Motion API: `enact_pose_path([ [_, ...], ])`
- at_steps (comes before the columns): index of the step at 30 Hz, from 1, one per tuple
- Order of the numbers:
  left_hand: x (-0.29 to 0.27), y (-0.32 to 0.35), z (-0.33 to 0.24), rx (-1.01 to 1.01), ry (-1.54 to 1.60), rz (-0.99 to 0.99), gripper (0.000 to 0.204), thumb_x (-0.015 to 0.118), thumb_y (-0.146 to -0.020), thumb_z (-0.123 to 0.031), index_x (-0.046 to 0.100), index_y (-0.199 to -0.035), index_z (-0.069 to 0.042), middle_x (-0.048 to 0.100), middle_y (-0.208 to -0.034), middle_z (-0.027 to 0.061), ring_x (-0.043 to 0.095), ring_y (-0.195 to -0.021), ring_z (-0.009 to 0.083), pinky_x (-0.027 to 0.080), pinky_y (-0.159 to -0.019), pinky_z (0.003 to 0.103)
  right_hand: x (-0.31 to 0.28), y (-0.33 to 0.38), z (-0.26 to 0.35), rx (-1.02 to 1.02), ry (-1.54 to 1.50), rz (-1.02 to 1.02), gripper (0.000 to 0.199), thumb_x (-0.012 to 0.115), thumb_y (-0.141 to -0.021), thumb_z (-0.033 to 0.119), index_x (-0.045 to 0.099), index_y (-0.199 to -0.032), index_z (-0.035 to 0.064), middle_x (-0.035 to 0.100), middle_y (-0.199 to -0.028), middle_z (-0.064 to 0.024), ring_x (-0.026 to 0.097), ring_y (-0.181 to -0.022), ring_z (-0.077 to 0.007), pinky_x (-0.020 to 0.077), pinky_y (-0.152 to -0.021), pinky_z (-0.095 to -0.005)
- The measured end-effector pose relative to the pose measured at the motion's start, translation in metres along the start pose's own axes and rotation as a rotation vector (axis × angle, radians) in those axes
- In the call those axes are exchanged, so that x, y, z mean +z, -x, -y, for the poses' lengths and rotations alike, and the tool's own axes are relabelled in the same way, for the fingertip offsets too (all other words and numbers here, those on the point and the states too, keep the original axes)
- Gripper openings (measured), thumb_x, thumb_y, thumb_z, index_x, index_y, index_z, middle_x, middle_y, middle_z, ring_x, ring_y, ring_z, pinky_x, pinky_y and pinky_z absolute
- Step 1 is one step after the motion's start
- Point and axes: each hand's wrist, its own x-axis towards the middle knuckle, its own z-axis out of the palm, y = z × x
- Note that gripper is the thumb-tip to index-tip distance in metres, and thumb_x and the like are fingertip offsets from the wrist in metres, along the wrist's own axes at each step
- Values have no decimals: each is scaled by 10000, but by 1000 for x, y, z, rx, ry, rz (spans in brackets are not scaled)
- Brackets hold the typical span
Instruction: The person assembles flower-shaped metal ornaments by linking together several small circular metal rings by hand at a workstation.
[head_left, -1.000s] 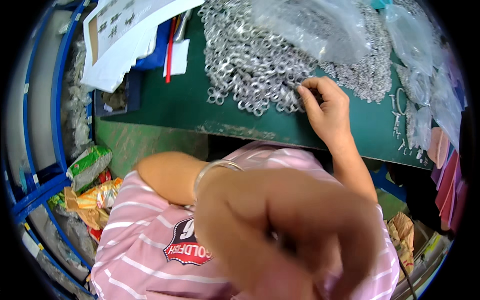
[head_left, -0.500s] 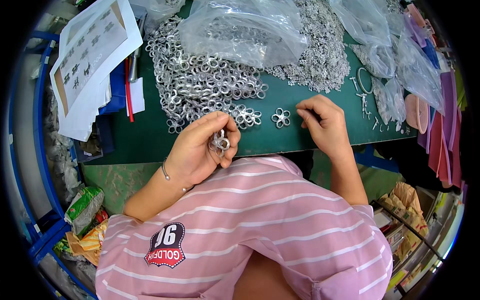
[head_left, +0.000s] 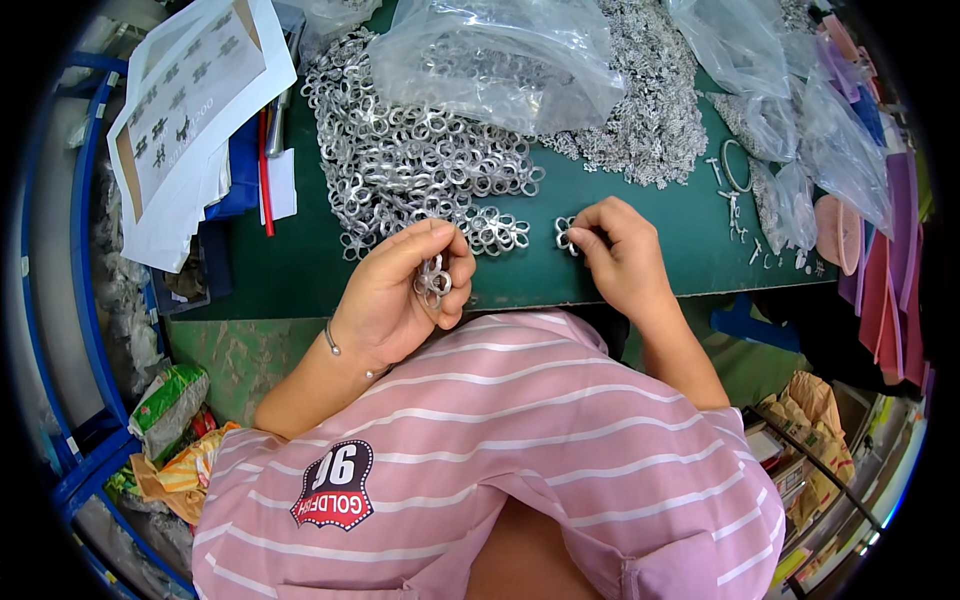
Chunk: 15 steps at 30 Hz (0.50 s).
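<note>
My left hand (head_left: pixel 385 285) is closed round a few silvery metal flower-shaped pieces (head_left: pixel 433 284), their ring petals showing between the fingers; how many it holds is hidden. Near the front of the green table, the thumb and fingers of my right hand (head_left: pixel 628 258) pinch the edge of a single flower-shaped metal piece (head_left: pixel 562 232), partly covered by the fingertips. Just beyond my left hand spreads a large heap of similar flower-shaped metal pieces (head_left: pixel 400 165), with some at its near right end close to the single piece.
A clear plastic bag (head_left: pixel 495 65) lies over the heap's far side. Beside it is a pile of tiny silvery parts (head_left: pixel 655 110). On the right are a metal bangle (head_left: pixel 735 165), loose small parts and more bags; printed sheets (head_left: pixel 190 110) and a red stick (head_left: pixel 266 175) lie left.
My right hand has moved left and closed its fingertips on the single flower-shaped piece. My left hand stays nearly in place, still holding its pieces.
</note>
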Motion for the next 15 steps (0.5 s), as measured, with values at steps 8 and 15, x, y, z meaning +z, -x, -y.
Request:
enact_pose_path([
  [8,1,2,-1,4,-8,-4,178,416,-923,-208,487,-890,-48,490,-707,51,458,-544,128,356,-426,236,0,-2,-19,580,-1883,413,151,502,-842,50,511,-970,-29,549,-853,-135,417,-534,-111,330,-419,-207],
  [15,0,4,-2,49,-37,-14,200,403,-932,-223,495,-874,-54,490,-709,47,443,-521,117,352,-410,223,6,-3,-22,600,-1995,490,179,473,-855,44,508,-1013,-34,553,-883,-145,423,-552,-120,333,-417,-212],
])
